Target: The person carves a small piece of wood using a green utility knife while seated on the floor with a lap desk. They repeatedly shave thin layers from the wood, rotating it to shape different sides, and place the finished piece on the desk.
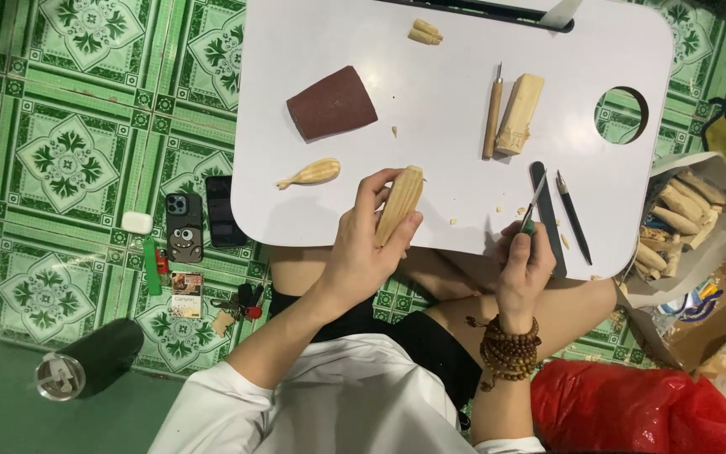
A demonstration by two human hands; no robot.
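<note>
My left hand [363,244] grips a pale carved wood piece [400,203], fingers wrapped round its lower half, the piece tilted up over the near edge of the white lap table [455,50]; my right hand [524,262] is closed on a thin green-handled knife [533,206], blade pointing up and away from the wrist; a bead bracelet [510,349] circles that wrist. Just beyond my left hand lies a small carved fish [310,172]; farther off, a brown sandpaper sheet [331,102]. Beyond my right hand: a wooden-handled tool [492,113] touching a pale wood block [520,113]; just right of it, a dark file [546,214] and a black tool [573,217]. Chips are scattered between my hands.
</note>
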